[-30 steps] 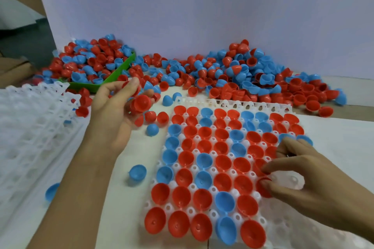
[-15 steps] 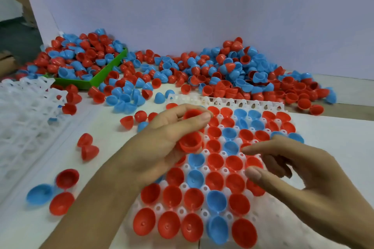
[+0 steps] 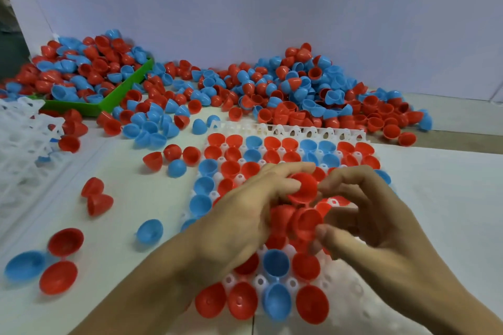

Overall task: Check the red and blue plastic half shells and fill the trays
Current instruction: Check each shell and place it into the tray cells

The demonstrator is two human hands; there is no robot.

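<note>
**Red shells change hands over a part-filled tray**

While both hands meet above the middle of the white tray (image 3: 313,132), the left hand (image 3: 245,215) curls its fingers round a small clutch of red half shells (image 3: 303,187), and the right hand (image 3: 381,226) pinches at the uppermost one with fingertip and thumb. Rows of the tray nearer and farther from the hands already hold red and blue shells; its right side looks unfilled. The big loose pile (image 3: 299,90) lies beyond the tray, a green bin (image 3: 122,90) to the tray's far left. Risk, as a judgement: the clutch is crowded, so pulling one shell free could spill others onto seated shells and knock them askew. No brand, label or writing is legible anywhere.
</note>
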